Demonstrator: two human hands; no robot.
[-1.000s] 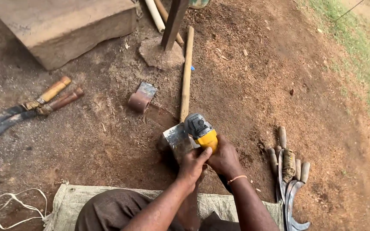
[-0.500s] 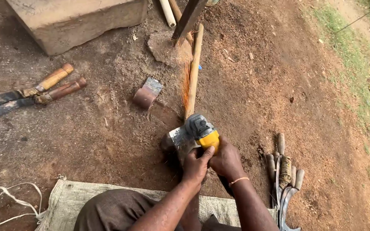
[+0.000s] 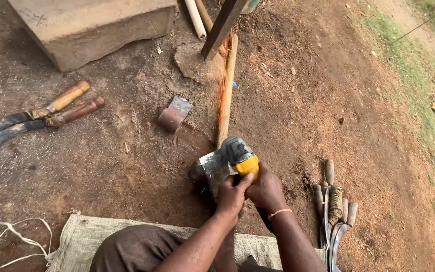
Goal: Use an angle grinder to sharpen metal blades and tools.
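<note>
Both my hands grip a yellow-and-grey angle grinder [image 3: 240, 157] low over the dirt ground. My left hand [image 3: 231, 194] holds its near side by the metal guard. My right hand [image 3: 266, 190], with a thin band on the wrist, wraps the body behind the yellow part. The grinder head presses on a flat metal blade [image 3: 212, 168] on the ground. Orange sparks [image 3: 221, 95] stream away from it along a long wooden handle [image 3: 226, 90].
Two curved sickles with wooden handles [image 3: 51, 113] lie at the left. A bundle of several blades and handles [image 3: 334, 211] lies at the right. A bent metal piece [image 3: 173, 114], a wooden block [image 3: 94, 25], a slanting post [image 3: 222, 27], sacking [image 3: 76, 242] and white cord [image 3: 6, 242] surround me.
Sparks now fly from the grinder toward the far side. The view has shifted slightly; my hands stay on the grinder in the same spot.
</note>
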